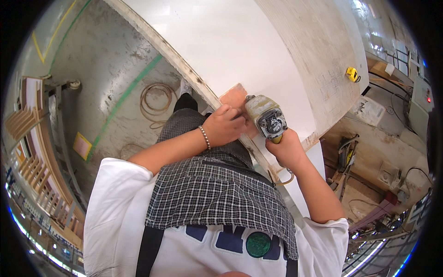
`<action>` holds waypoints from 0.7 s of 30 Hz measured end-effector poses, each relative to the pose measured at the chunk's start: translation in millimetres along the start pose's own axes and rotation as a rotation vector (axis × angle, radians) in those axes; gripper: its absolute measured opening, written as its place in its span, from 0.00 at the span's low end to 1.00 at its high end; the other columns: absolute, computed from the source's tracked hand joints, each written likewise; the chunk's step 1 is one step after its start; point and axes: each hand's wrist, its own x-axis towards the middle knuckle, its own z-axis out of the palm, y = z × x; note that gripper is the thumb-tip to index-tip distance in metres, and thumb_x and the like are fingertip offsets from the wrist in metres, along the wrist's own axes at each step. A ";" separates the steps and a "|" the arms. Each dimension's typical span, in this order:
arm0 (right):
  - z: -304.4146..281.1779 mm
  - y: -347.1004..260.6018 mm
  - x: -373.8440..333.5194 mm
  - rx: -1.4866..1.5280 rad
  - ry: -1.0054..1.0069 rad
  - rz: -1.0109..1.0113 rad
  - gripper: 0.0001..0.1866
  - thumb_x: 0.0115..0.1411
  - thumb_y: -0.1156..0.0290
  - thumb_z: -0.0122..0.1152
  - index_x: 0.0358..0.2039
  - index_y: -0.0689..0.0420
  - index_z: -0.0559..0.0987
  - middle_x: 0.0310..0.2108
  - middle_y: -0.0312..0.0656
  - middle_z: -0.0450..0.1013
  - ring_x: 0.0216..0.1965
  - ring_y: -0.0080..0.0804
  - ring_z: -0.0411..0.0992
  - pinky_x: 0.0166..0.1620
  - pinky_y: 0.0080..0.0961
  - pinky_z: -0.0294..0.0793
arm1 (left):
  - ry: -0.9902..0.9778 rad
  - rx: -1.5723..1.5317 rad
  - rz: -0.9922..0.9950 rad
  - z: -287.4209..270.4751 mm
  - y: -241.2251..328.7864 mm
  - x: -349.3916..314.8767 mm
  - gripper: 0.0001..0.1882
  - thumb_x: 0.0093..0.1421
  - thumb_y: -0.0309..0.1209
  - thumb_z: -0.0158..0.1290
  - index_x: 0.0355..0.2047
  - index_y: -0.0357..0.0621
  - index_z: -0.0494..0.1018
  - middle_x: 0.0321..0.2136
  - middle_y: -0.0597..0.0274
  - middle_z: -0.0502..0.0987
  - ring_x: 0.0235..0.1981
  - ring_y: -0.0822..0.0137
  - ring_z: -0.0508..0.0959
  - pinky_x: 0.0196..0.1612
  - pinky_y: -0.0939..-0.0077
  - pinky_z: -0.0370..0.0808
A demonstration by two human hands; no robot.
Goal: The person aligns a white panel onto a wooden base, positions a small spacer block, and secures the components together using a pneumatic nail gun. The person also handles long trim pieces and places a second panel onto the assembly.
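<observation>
My right hand (284,145) is wrapped round the grip of a nail gun (263,113), a worn olive-and-black air tool. A yellowish hose (287,179) shows below that hand. The tool's head lies over the edge of a large white panel (230,37); its tip is hidden. Beside it, my left hand (225,124) has its fingers curled and closed at the panel's edge. They grip a flat reddish-brown piece (234,96), which lies partly on the panel and runs under the fingers and the tool. A beaded bracelet (204,137) circles my left wrist.
A yellow tape measure (353,75) lies on the curved wooden board (318,55) at the right. On the floor to the left is a coiled hose (157,104) near my foot. A rack of slats (44,175) stands far left, and a cluttered workbench (383,147) at right.
</observation>
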 end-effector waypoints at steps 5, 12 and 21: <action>-1.9 33.2 -13.6 -0.024 0.023 -0.075 0.24 0.50 0.71 0.64 0.49 0.60 0.72 0.37 0.55 0.78 0.41 0.55 0.77 0.45 0.39 0.75 | -0.153 -0.025 -0.025 17.8 33.1 -5.9 0.10 0.50 0.44 0.60 0.32 0.59 0.77 0.42 0.73 0.74 0.45 0.67 0.70 0.49 0.66 0.66; 1.9 98.5 -28.5 -0.021 0.036 -0.084 0.24 0.49 0.71 0.64 0.48 0.59 0.72 0.37 0.57 0.78 0.42 0.57 0.76 0.45 0.41 0.75 | -0.155 -0.021 0.029 50.1 75.0 -7.4 0.10 0.51 0.43 0.60 0.33 0.58 0.78 0.40 0.73 0.74 0.45 0.67 0.69 0.50 0.69 0.66; -0.9 189.0 -37.7 -0.071 0.012 -0.187 0.29 0.48 0.69 0.66 0.52 0.56 0.70 0.36 0.55 0.78 0.41 0.56 0.76 0.44 0.42 0.76 | -0.225 -0.060 0.236 92.4 111.2 10.8 0.08 0.49 0.35 0.56 0.28 0.50 0.79 0.33 0.70 0.74 0.41 0.65 0.70 0.53 0.68 0.69</action>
